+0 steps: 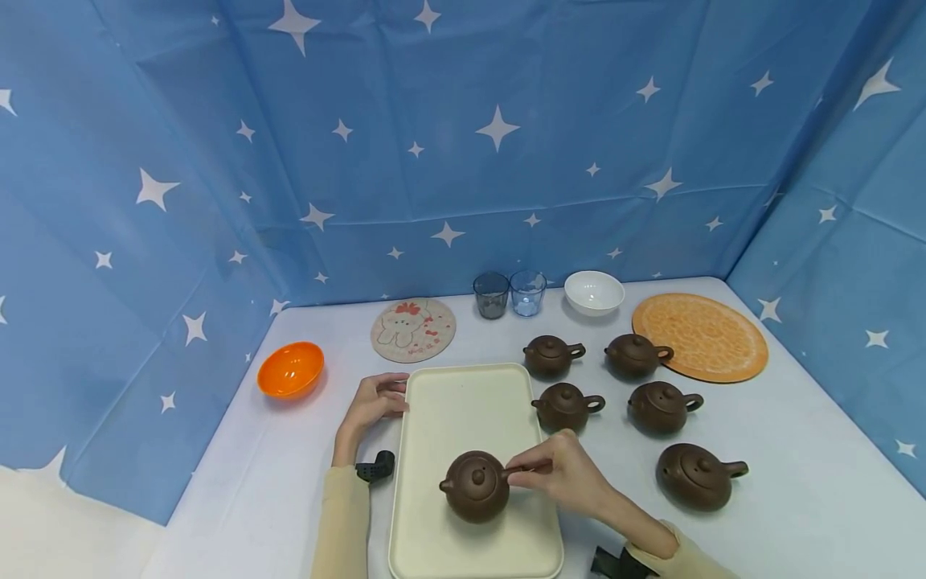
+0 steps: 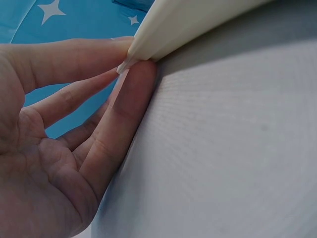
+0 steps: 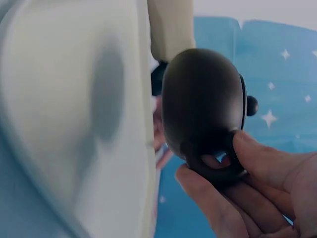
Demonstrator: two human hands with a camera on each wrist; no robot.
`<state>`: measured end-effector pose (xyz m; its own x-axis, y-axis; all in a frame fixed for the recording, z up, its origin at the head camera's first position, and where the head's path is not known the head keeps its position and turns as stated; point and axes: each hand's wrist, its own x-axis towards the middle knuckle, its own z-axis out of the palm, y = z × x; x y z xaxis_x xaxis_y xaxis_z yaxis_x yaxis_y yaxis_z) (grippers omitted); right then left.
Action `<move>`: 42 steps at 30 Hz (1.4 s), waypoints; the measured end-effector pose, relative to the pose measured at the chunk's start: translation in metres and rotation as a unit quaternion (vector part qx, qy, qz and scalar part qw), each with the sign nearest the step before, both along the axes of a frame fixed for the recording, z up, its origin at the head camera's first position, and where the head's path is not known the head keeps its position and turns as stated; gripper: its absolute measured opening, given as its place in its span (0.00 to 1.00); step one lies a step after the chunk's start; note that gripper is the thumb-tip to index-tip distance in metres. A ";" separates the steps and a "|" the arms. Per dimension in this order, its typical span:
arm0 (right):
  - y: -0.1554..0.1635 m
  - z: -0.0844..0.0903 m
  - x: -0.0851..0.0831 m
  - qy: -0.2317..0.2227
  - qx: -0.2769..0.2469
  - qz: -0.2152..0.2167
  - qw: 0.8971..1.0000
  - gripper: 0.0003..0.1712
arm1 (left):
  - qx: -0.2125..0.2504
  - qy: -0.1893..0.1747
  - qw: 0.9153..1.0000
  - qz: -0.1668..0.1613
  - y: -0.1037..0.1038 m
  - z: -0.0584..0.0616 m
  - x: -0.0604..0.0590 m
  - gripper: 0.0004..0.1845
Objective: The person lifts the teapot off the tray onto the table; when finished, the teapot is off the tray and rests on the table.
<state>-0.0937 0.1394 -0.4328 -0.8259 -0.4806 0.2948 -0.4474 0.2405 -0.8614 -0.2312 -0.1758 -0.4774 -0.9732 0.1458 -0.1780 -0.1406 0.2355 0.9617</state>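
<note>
My right hand [image 1: 567, 474] grips the loop handle of a dark brown teapot [image 1: 475, 486], its spout turned left. In the right wrist view the teapot [image 3: 203, 99] hangs over the cream tray [image 3: 124, 198], with a gap and its shadow between them. My left hand [image 1: 374, 410] is at the left long side of the tray [image 1: 463, 394]. Thumb and a finger pinch the tray's rim [image 2: 148, 44] in the left wrist view, the other fingers spread behind.
Right of the tray stand several more brown teapots, the nearest teapot [image 1: 696, 478] at front right. Behind are a round rabbit mat [image 1: 414, 330], a grey glass [image 1: 491, 296], a blue glass [image 1: 528, 293], a white bowl [image 1: 594, 293] and an orange mat [image 1: 698, 338]. An orange bowl [image 1: 291, 371] sits left.
</note>
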 end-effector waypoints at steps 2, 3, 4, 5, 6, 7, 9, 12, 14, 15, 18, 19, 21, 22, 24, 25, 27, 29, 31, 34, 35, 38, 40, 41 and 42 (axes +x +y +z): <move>0.011 0.003 -0.001 0.003 0.003 -0.002 1.000 0.08 | -0.002 0.002 1.000 0.005 0.000 -0.004 -0.001 0.29; 0.016 0.005 -0.001 0.001 0.003 -0.003 1.000 0.08 | -0.001 0.002 1.000 0.005 -0.001 -0.004 -0.001 0.29; 0.021 0.006 -0.001 -0.004 0.006 -0.004 1.000 0.08 | -0.003 0.004 1.000 0.002 -0.001 -0.004 -0.001 0.29; 0.026 0.008 -0.001 -0.007 0.008 -0.004 1.000 0.09 | -0.002 0.004 1.000 0.002 -0.001 -0.004 -0.001 0.30; 0.031 0.009 0.000 -0.011 0.009 -0.005 1.000 0.09 | -0.001 0.004 1.000 0.001 -0.001 -0.004 -0.001 0.30; 0.037 0.010 0.000 -0.015 0.010 -0.005 1.000 0.09 | 0.000 0.003 1.000 0.000 -0.001 -0.003 -0.001 0.30; 0.048 0.012 0.001 -0.021 0.013 -0.003 1.000 0.09 | 0.000 0.003 1.000 -0.001 -0.001 -0.003 -0.001 0.30; 0.064 0.012 0.002 -0.025 0.025 0.000 0.999 0.09 | 0.006 0.002 1.000 -0.001 -0.001 -0.002 -0.001 0.30; 0.076 0.010 0.003 -0.029 0.039 -0.001 0.999 0.08 | 0.008 0.003 1.000 -0.001 -0.001 -0.002 -0.001 0.30; 0.081 0.008 0.004 -0.030 0.046 -0.002 0.998 0.08 | 0.008 0.003 1.000 -0.001 0.000 -0.001 -0.001 0.30; 0.095 0.002 0.007 -0.035 0.059 -0.002 0.998 0.08 | 0.004 0.002 1.000 -0.003 0.000 -0.001 -0.001 0.30; 0.099 0.000 0.008 -0.036 0.061 -0.002 0.997 0.08 | 0.002 0.001 1.000 -0.003 0.000 -0.002 -0.001 0.30; 0.106 -0.003 0.009 -0.038 0.064 -0.005 0.997 0.08 | 0.000 0.000 1.000 -0.001 0.000 -0.003 -0.001 0.30; 0.109 -0.004 0.010 -0.039 0.065 -0.008 0.997 0.08 | -0.002 0.002 1.000 -0.001 -0.001 -0.003 -0.002 0.30; 0.114 -0.006 0.011 -0.042 0.071 -0.019 0.996 0.09 | -0.003 0.002 1.000 0.000 -0.001 -0.004 -0.002 0.30; 0.116 -0.007 0.011 -0.042 0.076 -0.025 0.996 0.09 | -0.004 0.003 1.000 0.000 -0.001 -0.004 -0.002 0.30; 0.120 -0.007 0.012 -0.046 0.087 -0.037 0.994 0.09 | -0.004 0.004 1.000 0.000 -0.001 -0.004 -0.002 0.30; 0.123 -0.007 0.011 -0.049 0.098 -0.044 0.993 0.10 | -0.004 0.004 1.000 -0.002 -0.002 -0.004 -0.002 0.30; 0.125 -0.008 0.011 -0.054 0.107 -0.050 0.992 0.10 | -0.003 0.003 1.000 -0.003 -0.002 -0.004 -0.002 0.30; 0.127 -0.008 0.012 -0.061 0.116 -0.056 0.990 0.10 | 0.002 -0.005 1.000 -0.006 -0.002 -0.004 -0.002 0.30; 0.127 -0.008 0.012 -0.063 0.118 -0.059 0.989 0.11 | 0.006 -0.009 1.000 -0.006 -0.003 -0.003 -0.002 0.30; 0.128 -0.008 0.013 -0.070 0.123 -0.063 0.988 0.11 | 0.014 -0.017 1.000 -0.011 -0.003 -0.003 -0.003 0.31; 0.128 -0.009 0.014 -0.078 0.123 -0.062 0.987 0.11 | 0.016 -0.017 1.000 -0.014 -0.004 -0.003 -0.004 0.31; 0.128 -0.009 0.014 -0.083 0.123 -0.063 0.987 0.11 | 0.017 -0.017 1.000 -0.013 -0.004 -0.003 -0.004 0.31; 0.128 -0.010 0.014 -0.086 0.123 -0.061 0.987 0.11 | 0.015 -0.015 1.000 -0.012 -0.004 -0.003 -0.004 0.31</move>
<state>-0.0796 0.2673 -0.4425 -0.9100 -0.4134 0.0322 -0.2543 0.4950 -0.8308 -0.2352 -0.1795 -0.4806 -0.9633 0.1755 -0.2029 -0.1647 0.2099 0.9637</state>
